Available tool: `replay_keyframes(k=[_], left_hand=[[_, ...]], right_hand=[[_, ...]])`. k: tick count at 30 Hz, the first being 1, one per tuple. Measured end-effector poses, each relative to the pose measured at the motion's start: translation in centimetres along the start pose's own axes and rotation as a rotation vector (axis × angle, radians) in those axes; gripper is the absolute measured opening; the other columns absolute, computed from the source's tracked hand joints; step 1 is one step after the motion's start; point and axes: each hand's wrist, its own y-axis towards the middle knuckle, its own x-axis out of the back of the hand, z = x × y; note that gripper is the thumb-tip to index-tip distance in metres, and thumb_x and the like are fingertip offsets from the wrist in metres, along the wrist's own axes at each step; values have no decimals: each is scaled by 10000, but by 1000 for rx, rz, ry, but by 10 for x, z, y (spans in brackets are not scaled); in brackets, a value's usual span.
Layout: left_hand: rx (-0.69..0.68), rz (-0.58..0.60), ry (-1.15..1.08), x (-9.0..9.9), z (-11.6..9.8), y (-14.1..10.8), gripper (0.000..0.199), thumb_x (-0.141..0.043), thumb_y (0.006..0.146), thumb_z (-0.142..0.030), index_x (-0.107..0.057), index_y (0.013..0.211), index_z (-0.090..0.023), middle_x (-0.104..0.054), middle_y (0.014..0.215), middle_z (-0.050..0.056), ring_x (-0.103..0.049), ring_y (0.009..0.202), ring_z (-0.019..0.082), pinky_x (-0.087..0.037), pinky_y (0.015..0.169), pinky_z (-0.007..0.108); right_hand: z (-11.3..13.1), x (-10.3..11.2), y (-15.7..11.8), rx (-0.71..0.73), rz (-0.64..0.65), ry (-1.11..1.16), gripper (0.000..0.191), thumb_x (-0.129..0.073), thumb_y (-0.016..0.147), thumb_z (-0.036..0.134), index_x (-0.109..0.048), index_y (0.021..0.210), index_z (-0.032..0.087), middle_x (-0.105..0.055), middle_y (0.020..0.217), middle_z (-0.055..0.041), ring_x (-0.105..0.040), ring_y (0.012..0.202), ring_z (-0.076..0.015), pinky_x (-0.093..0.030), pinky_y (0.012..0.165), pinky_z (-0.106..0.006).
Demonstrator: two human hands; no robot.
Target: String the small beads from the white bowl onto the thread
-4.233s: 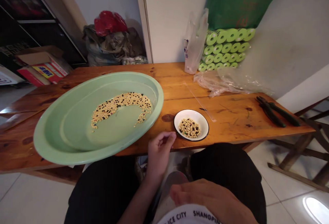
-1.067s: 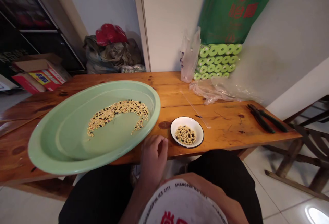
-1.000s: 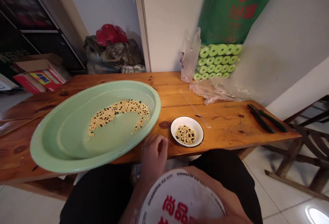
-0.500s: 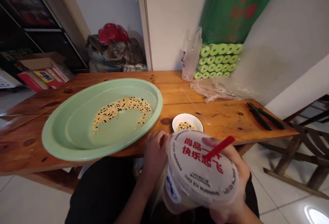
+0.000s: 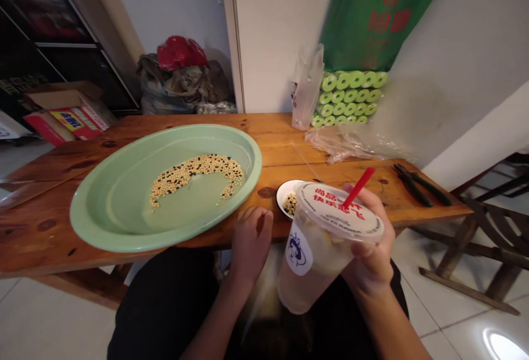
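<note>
Cup [image 5: 308, 258] tilts, gripped by the right hand [image 5: 374, 261]; the left hand [image 5: 250, 241], curled closed, is at its nine o'clock.

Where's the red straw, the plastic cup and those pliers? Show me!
Red straw [image 5: 359, 188]: head view, middle of its shaft.
Plastic cup [image 5: 319, 263]: head view, its see-through side.
Pliers [image 5: 417, 189]: head view, on one dark handle.

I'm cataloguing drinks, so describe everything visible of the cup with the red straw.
The cup looks like clear plastic, holding a pale drink with something yellowish near the top. Its whitish lid carries red characters and dark edge lettering; a red straw pokes through. A white sticker with a blue figure marks its side. Seemingly tilted, it's held in the right hand's grip, partly hiding the bowl.
</note>
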Motion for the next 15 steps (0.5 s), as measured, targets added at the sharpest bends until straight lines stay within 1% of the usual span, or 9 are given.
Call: replay_keyframes(k=[5,9,13,15], left_hand=[[7,8,21,0,0,0,275,-424,936,-259,-574,714,-197,-657,797,51,-581,829,223,-429,772,333],[6,12,32,0,1,1,283,-426,928,-262,-563,689,-198,-647,779,54,-577,820,226,-429,763,335],[6,18,36,1,0,1,288,-425,917,-254,-552,664,-201,-636,747,55,-579,787,225,-439,723,335],[1,22,34,2,-2,1,291,-422,917,-242,-552,660,-201,-632,738,56,-578,774,225,-445,713,341]], right_hand=[[1,0,2,4,-11,-5,545,-800,658,426,-686,1162,254,-781,990,-49,-754,829,-275,-612,687,-376],[-2,2,2,56,28,-59,534,-790,666,440,-670,1156,266,-768,1004,-47,-743,836,-274,-598,693,-379],[-4,6,3,145,28,-201,522,-761,673,531,-662,1111,265,-724,980,-40,-713,816,-259,-576,696,-378],[-1,6,2,182,36,-281,549,-754,658,587,-659,1103,278,-704,979,-35,-700,815,-255,-573,702,-381]])
